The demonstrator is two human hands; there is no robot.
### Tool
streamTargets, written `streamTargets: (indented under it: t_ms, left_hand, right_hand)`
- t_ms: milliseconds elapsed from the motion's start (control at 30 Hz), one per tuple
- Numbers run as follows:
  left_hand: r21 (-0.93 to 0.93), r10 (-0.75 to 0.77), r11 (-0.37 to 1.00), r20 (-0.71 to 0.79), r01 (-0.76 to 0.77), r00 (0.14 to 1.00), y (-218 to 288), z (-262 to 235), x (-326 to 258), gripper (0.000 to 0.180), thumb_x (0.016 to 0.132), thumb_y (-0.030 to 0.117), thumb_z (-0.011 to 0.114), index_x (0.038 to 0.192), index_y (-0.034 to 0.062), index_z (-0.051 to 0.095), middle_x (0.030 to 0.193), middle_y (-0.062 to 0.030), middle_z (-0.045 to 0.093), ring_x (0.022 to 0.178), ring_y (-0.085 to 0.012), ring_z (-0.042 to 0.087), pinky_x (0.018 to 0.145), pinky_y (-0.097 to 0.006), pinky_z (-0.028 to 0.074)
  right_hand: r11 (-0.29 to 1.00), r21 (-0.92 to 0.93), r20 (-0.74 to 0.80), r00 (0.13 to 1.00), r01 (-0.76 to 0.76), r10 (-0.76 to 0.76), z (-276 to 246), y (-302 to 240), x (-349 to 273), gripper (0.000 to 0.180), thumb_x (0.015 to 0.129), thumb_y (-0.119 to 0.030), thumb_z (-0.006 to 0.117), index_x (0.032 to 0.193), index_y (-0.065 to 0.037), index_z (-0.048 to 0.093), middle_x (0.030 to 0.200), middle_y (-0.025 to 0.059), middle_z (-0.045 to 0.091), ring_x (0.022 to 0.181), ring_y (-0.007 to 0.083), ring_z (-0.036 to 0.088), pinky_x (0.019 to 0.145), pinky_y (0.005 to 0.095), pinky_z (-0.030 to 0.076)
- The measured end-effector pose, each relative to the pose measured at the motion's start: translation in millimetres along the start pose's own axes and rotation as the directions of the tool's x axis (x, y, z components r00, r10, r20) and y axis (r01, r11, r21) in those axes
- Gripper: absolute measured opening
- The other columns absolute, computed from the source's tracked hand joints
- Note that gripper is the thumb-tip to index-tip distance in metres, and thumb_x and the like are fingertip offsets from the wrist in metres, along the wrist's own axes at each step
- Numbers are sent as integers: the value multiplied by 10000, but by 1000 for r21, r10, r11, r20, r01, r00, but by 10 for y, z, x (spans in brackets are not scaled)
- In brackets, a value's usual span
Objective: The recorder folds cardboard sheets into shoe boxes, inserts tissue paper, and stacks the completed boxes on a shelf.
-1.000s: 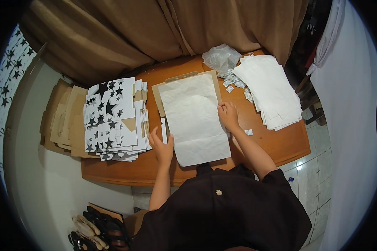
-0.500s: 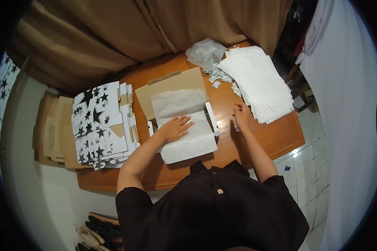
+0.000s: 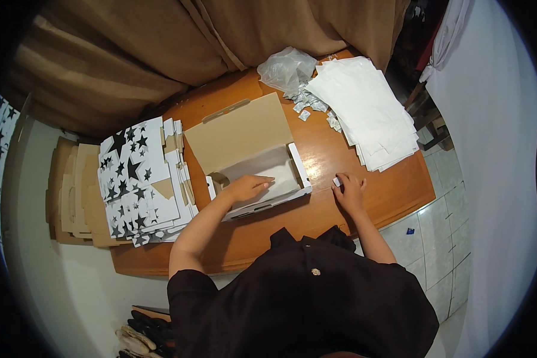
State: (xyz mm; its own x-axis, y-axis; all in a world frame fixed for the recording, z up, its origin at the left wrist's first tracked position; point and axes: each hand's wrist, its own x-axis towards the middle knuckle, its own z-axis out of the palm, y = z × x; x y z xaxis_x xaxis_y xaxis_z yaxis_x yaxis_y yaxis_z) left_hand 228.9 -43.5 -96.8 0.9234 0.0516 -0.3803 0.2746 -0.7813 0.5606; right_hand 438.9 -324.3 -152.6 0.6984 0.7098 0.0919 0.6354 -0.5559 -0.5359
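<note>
An open cardboard box [image 3: 238,134], brown inside and white outside, stands on the table with its lid raised toward the far side. Whitish paper [image 3: 285,178] lines its inside. My left hand [image 3: 247,187] reaches over the near left part of the box, fingers stretched out and laid together, palm down near the paper. It grips nothing. To the right of the box, my right hand [image 3: 351,194] rests low at the tabletop. Its thumb and fingers close on a small white packet [image 3: 337,181].
Flattened boxes with black stars [image 3: 134,179] are stacked at the left, beside brown cardboard sheets [image 3: 80,191]. At the back right lie a stack of white paper [image 3: 367,113], a clear plastic bag [image 3: 287,68] and several small packets [image 3: 307,101]. The wooden table [image 3: 394,194] ends near my body.
The paper that lay across the box and over its front edge is now down inside it. My left hand has lowered with it. My right hand has come down onto the small white packet.
</note>
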Motion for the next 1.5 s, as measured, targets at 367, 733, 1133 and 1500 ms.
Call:
streamTargets:
  t_ms: [367, 733, 1133, 1500]
  left_hand:
    - [-342, -37, 934, 201, 106, 979, 242, -477, -228, 530, 801, 421, 671, 1133, 14, 602, 1128, -146, 612, 1117, -248, 540, 966, -349, 401]
    - [-152, -165, 980, -286, 125, 944, 204, -408, -382, 190, 783, 189, 681, 911, 49, 667, 794, -106, 658, 812, -247, 628, 729, -348, 477]
    - [440, 151, 823, -780, 361, 607, 311, -213, -267, 905, 590, 278, 798, 1365, 159, 346, 1131, -51, 500, 1054, -207, 464, 836, -407, 305]
    - [366, 74, 884, -722, 289, 688, 211, -112, -226, 831, 658, 231, 766, 1367, 122, 345, 972, -62, 568, 924, -217, 531, 767, -381, 321]
  right_hand:
    - [994, -30, -218, 970, 101, -105, 95, 76, -20, 129, 851, -143, 567, 951, -106, 639, 937, 38, 646, 953, 222, 590, 1027, 579, 201]
    - [879, 437, -259, 963, 190, -79, -67, -719, 258, 205, 900, -131, 455, 1059, -99, 580, 999, 71, 623, 975, 237, 569, 1036, 538, 166]
    - [809, 168, -105, 826, 564, -554, -55, -1363, 257, 259, 753, -35, 538, 968, -154, 621, 841, 9, 595, 936, 197, 548, 977, 617, 166]
    - [760, -323, 367, 814, 565, -450, 211, -1538, 446, 228, 784, -157, 522, 897, -135, 719, 881, 104, 629, 1078, 289, 466, 1031, 629, 114]
